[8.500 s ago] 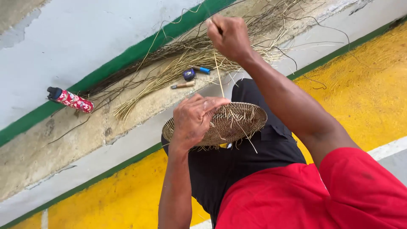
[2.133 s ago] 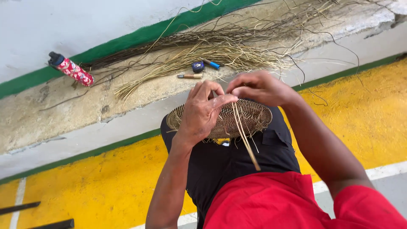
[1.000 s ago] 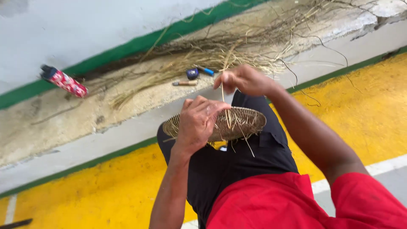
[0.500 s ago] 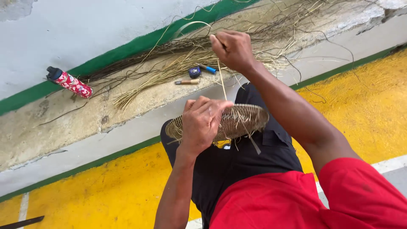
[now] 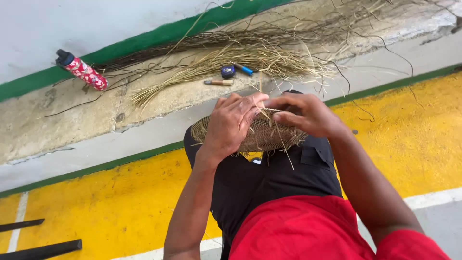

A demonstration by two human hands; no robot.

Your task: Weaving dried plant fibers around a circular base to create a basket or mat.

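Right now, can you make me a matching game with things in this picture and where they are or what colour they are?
Things:
1. woven basket
2. bottle
3. bundle of straw
4. floor

Descriptions:
A. lying loose on the concrete ledge
B. painted yellow
C. held between the left hand and right hand
D. red patterned, black cap, lying on its side

Pairs: 1-C, 2-D, 3-A, 4-B
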